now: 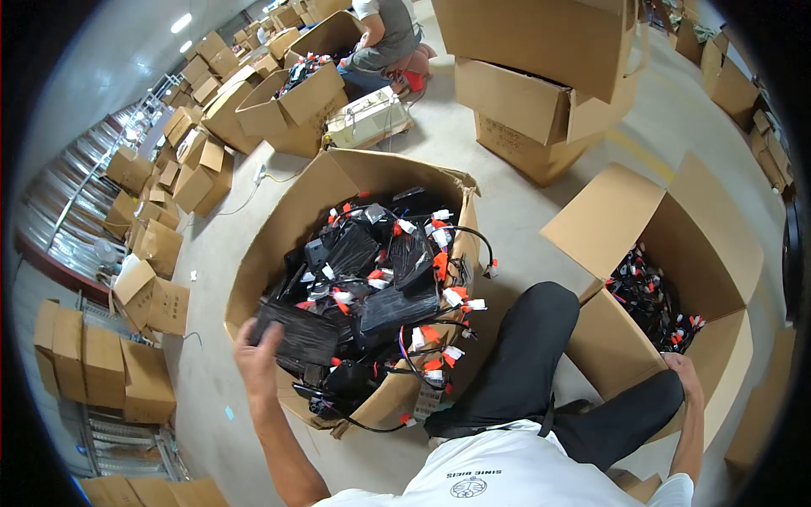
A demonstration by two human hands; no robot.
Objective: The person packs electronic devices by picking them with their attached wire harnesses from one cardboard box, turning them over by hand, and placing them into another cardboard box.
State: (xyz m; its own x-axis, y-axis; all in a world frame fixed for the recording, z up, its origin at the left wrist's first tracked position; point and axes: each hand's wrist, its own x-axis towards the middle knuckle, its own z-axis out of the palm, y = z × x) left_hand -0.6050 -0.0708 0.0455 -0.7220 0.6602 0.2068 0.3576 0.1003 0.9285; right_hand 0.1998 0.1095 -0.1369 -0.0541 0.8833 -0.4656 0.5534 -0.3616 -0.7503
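My left hand [259, 362] grips the near left corner of a flat black film-wrapped pack [302, 335], thumb on top. That pack lies at the left side of a big open cardboard box [270, 221], among more black packs [399, 306] and cables with white, red and orange connectors [432, 338]. Several of those cables hang over the box's right and near edges. On my right, another open carton [621, 342] holds a heap of black cables with red and white ends [646, 296]. My right hand [686, 374] is closed on that carton's near edge, its fingers partly hidden.
Behind the big box stand a pale boxy device [369, 118] and a carton of cables [296, 106], with a person [389, 42] crouching beside them. Stacked cartons [541, 84] rise ahead. Many cartons [152, 245] line the left side, and a white cable [241, 203] crosses the floor.
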